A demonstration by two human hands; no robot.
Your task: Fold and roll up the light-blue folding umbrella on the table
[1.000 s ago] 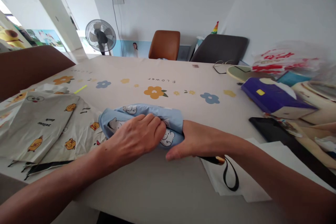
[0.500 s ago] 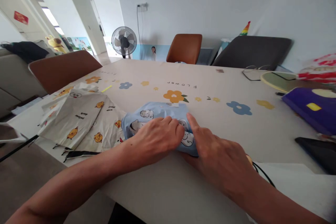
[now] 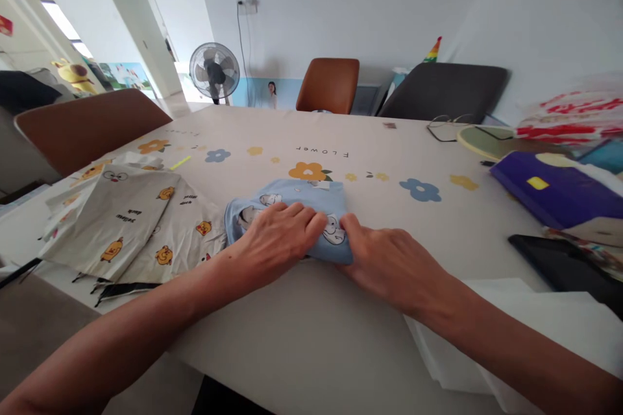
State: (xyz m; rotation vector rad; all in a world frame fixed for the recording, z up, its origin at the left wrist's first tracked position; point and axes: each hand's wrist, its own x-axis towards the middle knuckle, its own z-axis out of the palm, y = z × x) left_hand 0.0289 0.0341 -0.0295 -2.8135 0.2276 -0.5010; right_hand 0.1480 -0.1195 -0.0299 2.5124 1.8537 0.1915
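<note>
A small light-blue cloth (image 3: 302, 198) printed with white cartoon animals lies folded on the flower-patterned tablecloth (image 3: 370, 162). My left hand (image 3: 275, 240) rests on top of the cloth, fingers curled and pressing down on it. My right hand (image 3: 389, 262) sits at the cloth's right near corner, fingers bent and pinching its edge. The two hands almost touch over the cloth.
Grey cloths with yellow duck prints (image 3: 131, 227) lie to the left. White sheets (image 3: 516, 331) lie at the near right, with a black flat item (image 3: 564, 266), a purple tissue box (image 3: 549, 191), glasses (image 3: 445, 126) and bags (image 3: 574, 117) beyond. Chairs (image 3: 328, 84) ring the table; a fan (image 3: 214, 71) stands behind.
The cloth has been pressed flatter and more compact. My right hand went from the cloth's side onto its near right corner. The camera view shifted.
</note>
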